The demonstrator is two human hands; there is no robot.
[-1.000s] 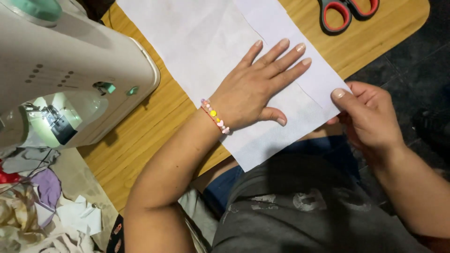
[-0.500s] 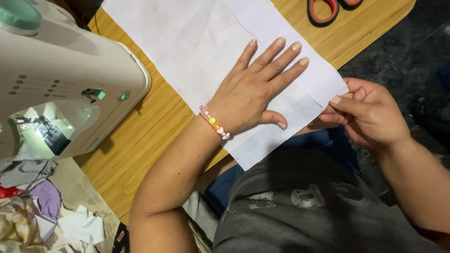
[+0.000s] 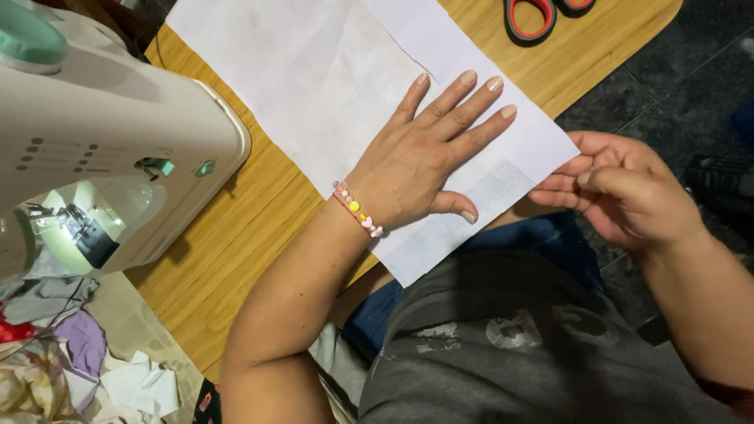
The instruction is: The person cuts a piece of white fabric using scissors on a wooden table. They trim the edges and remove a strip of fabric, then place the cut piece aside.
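Observation:
A large white sheet of fabric (image 3: pixel 314 86) lies across the wooden table (image 3: pixel 236 235), its near corner hanging over the table edge. My left hand (image 3: pixel 424 157) presses flat on the sheet with fingers spread; a beaded bracelet circles the wrist. My right hand (image 3: pixel 620 196) pinches the sheet's right corner edge just off the table, fingers curled around it. A narrower white strip (image 3: pixel 440 47) lies on top along the right side of the sheet.
A white sewing machine (image 3: pixel 102 149) with its lamp lit stands at the left. Red-handled scissors (image 3: pixel 542 16) lie at the far right of the table. Fabric scraps (image 3: pixel 71 369) are piled below the machine. Dark tiled floor shows at the right.
My right hand has shifted its grip from on top of the sheet's corner to pinching its edge off the table. My left hand stays pressed flat.

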